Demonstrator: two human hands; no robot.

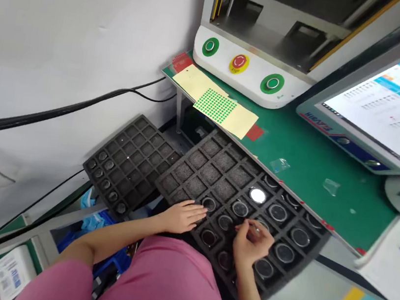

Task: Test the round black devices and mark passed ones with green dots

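Observation:
A black foam tray (195,185) with square pockets lies tilted in front of my body. Round dark discs with shiny rims, such as this disc (278,212), sit in its nearer and right-hand pockets. One disc (257,195) reflects bright white. My left hand (183,216) rests flat on the tray's near left edge, fingers stretched out beside a disc (209,204). Over the filled pockets, my right hand (253,242) is closed in a pinch with its fingers curled. Whatever lies between those fingertips is too small or hidden to make out.
A second foam tray (140,149) with several small round pieces lies to the left. The green bench (303,184) carries a sheet of green dot stickers (215,106), small plastic bags (279,165), a machine with push buttons (239,62) and a monitor (384,106). Black cables (79,108) cross the left side.

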